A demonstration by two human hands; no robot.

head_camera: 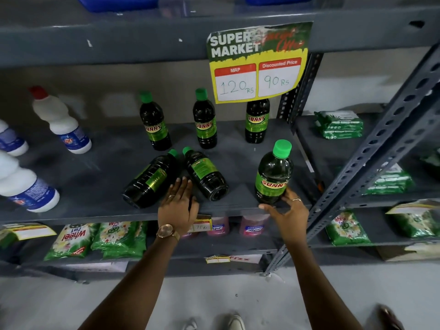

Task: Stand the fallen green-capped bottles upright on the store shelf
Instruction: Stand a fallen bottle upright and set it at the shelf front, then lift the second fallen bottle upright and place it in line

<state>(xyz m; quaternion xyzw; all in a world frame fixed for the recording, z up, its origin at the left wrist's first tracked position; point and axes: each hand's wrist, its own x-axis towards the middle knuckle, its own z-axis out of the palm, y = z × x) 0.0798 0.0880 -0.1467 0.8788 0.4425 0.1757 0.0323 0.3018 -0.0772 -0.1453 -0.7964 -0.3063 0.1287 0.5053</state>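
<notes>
2 fallen bottles (152,181) lie side by side at the front of the grey shelf (95,167), green caps pointing rearward, bases toward the edge. 4 "SUNNY" bottles stand upright. Left hand (178,206) rests flat on the shelf between the fallen pair, fingers spread, holding nothing. Right hand (289,210), fingers loosely spread, touches the upright front bottle (273,172). Sign (258,63) reads "SUPER MARKET", 120, 90.
</notes>
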